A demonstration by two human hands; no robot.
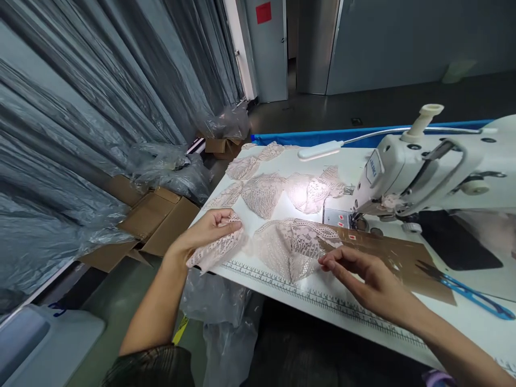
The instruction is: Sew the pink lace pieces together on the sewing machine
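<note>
**Lace pieces handled at sewing station**

The left hand (pixel 209 228) was closed around a lace piece (pixel 220 248) at the counter (pixel 282 293) edge. The right hand (pixel 365 277), fingers loosely curled, pinched a second lace piece (pixel 290 242). Good practice: keep edges flat and aligned. The sewing machine (pixel 435 166), scissors (pixel 467 290) and cardboard sheet (pixel 387 252) crowded the right side.

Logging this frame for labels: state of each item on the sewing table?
left hand: gripping a lace piece at the table edge
right hand: fingertips pinching larger lace piece
spare lace pieces: lying flat, untouched
sewing machine: nothing under the needle
blue snips: lying on table, unheld
</note>
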